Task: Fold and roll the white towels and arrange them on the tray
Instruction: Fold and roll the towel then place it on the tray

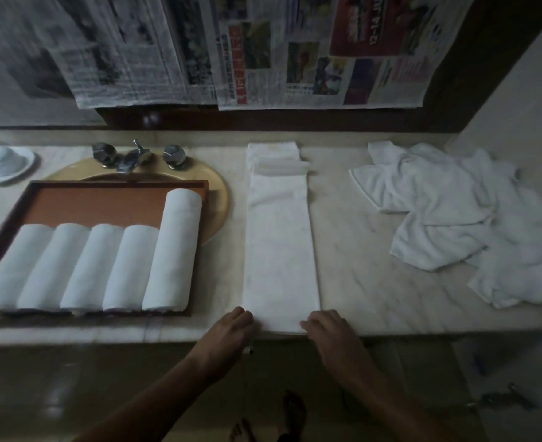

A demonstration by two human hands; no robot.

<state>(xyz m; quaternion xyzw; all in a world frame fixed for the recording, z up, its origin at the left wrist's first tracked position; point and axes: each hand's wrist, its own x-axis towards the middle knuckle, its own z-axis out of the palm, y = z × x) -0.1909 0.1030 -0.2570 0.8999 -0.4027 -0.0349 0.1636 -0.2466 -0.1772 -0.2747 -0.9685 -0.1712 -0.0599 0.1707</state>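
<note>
A white towel (280,240) lies folded into a long narrow strip on the marble counter, running away from me. My left hand (231,330) grips its near left corner and my right hand (327,330) grips its near right corner, fingers curled over the edge. To the left a brown wooden tray (103,199) sits over the sink and holds several rolled white towels (103,266) side by side; the rightmost roll (175,247) is longer. A heap of loose white towels (461,218) lies at the right.
A chrome tap with two knobs (138,156) stands behind the tray on the golden basin (218,199). A white dish (3,164) sits at the far left. Newspaper sheets (231,52) hang on the wall behind. The counter's front edge runs just under my hands.
</note>
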